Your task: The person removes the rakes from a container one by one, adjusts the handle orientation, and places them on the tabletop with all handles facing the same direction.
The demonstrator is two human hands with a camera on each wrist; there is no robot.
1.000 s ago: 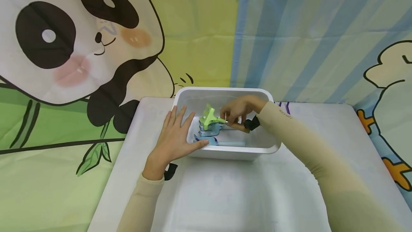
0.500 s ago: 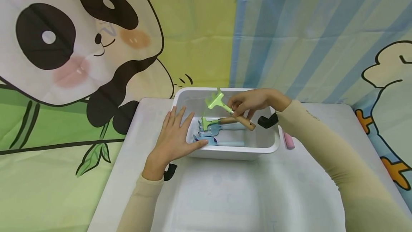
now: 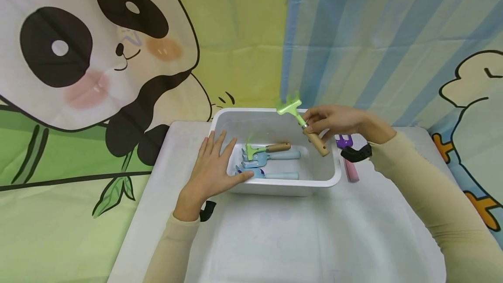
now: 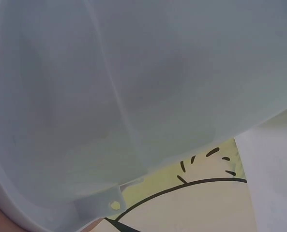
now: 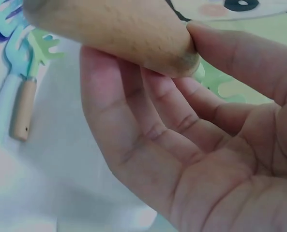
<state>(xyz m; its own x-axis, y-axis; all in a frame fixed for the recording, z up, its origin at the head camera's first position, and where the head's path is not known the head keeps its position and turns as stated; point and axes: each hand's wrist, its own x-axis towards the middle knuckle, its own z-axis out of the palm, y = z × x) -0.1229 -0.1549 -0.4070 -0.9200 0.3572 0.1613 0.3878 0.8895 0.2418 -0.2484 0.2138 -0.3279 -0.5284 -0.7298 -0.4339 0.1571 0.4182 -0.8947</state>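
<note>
Holding: the right hand (image 3: 346, 121) pinches a green rake (image 3: 301, 121) by its handle, thumb against loosely bent fingers.
Tub: white, deep, round-cornered (image 3: 283, 182), set on a white table (image 3: 267, 235) against a printed backdrop (image 3: 243, 34).
In the tub: a second green rake (image 3: 271, 147) lies beside a light blue fork (image 3: 280, 155); nearer the front lies a blue-handled tool (image 3: 280, 175), its head blue with some purple and partly behind the left thumb.
Green rake: pale lime head, short metal collar, plain wooden handle; it slants in the air above the tub's right end, head up by the far rim, handle end down.
Left hand: spread wide with straight fingers (image 3: 212, 165), laid over the tub's left end and near corner, gripping nothing.
Beside the tub: a purple fork head (image 3: 344, 141) and a pink handle (image 3: 351, 171) at the right; a wrist strap (image 3: 356, 153) hides whether they join.
Count: one tub, two green rakes, two blue-handled tools, one purple head, one pink handle.
</note>
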